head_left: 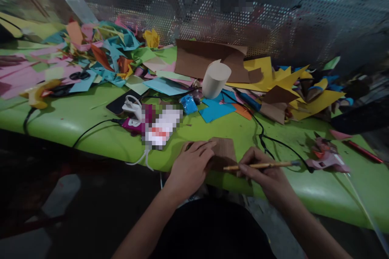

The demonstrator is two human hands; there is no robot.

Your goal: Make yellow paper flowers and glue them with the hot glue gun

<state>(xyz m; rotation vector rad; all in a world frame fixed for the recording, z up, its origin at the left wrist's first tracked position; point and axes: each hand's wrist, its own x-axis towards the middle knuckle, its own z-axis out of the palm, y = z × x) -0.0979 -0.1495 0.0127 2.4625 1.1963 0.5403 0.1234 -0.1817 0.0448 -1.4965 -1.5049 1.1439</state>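
Observation:
A small piece of brown paper (226, 151) lies near the front edge of the green table. My left hand (194, 162) rests on its left part, palm down, with the fingers laid across it and the thumb hidden. In my right hand (263, 170) is a slim tan pencil (258, 166), gripped between thumb and fingers. It lies nearly level, its left end over the lower part of the paper and its dark end pointing right.
A pink glue gun (328, 158) with a cord sits at the right, near a red pen (364, 151). A purple power strip (136, 123) and a phone (164, 125) lie at the left. Behind stand a white paper roll (215, 79) and coloured paper scraps (115, 48).

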